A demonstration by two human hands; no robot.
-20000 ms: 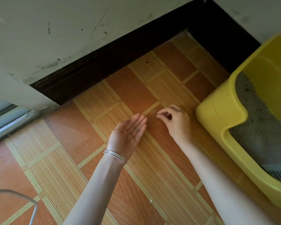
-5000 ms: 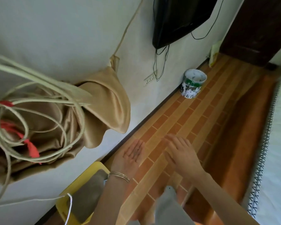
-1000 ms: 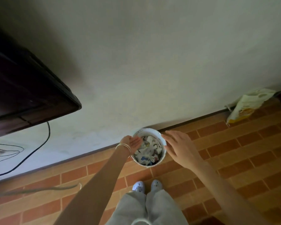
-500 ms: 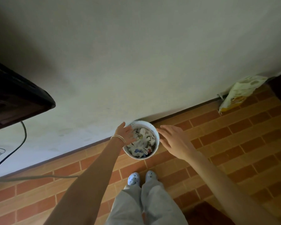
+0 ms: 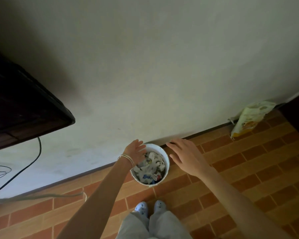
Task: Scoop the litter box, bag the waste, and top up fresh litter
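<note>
The white waste bucket [image 5: 168, 165], stood on the floor [image 5: 248, 169] against the wall [image 5: 145, 66], is flanked by 2 released grips, the left grip [image 5: 135, 152] tilted over its rim, judged for tipping waste in, the right grip [image 5: 186, 156] held clear beside it.

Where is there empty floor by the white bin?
Bare tiles stretch right of the white bin, up to the yellow bag. Leftward, a cable crosses the floor. The bin is full, the left hand and right hand flank it, and shoes stand before it.
</note>
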